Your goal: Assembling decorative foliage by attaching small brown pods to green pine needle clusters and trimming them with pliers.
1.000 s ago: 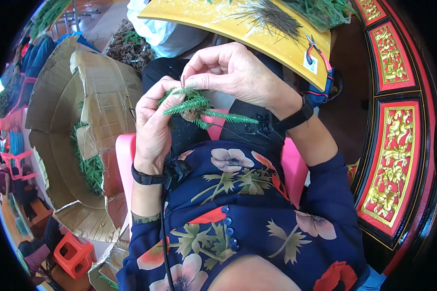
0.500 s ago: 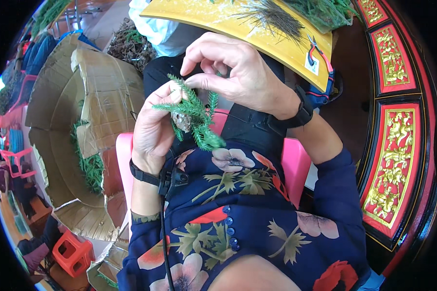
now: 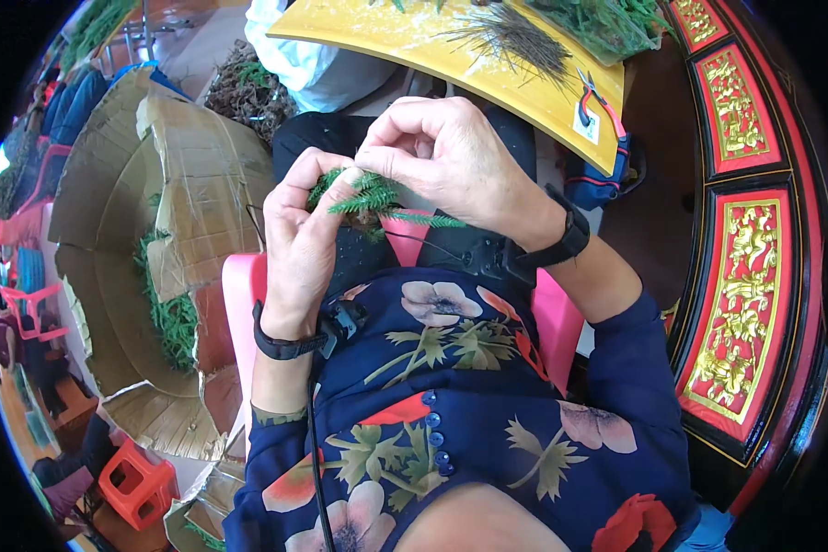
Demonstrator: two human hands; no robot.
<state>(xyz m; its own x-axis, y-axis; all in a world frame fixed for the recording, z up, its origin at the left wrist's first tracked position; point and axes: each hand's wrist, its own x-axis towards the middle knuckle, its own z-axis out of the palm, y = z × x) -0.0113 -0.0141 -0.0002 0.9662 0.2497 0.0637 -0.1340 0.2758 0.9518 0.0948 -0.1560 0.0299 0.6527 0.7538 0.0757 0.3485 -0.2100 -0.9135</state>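
A small artificial evergreen sprig (image 3: 370, 195) with green needles is pinched between the thumb and fingers of my left hand (image 3: 299, 230), above my lap. A brownish lump shows partly beneath its needles. My right hand (image 3: 465, 161) meets the left at the top of the sprig, its thumb and forefinger pressed together there. Whatever lies between those right fingertips is too small to make out.
Ahead, a yellow board (image 3: 405, 39) carries thin brown stems (image 3: 524, 44), pliers (image 3: 594, 99) and bagged greenery (image 3: 607, 28). A torn cardboard box (image 3: 202, 156) with green sprigs (image 3: 170, 313) stands left. A carved red-and-gold panel (image 3: 736, 304) lines the right.
The sprig has turned, its branches now pointing rightward instead of down. My right hand has come lower, and its fingers have closed against the left fingertips.
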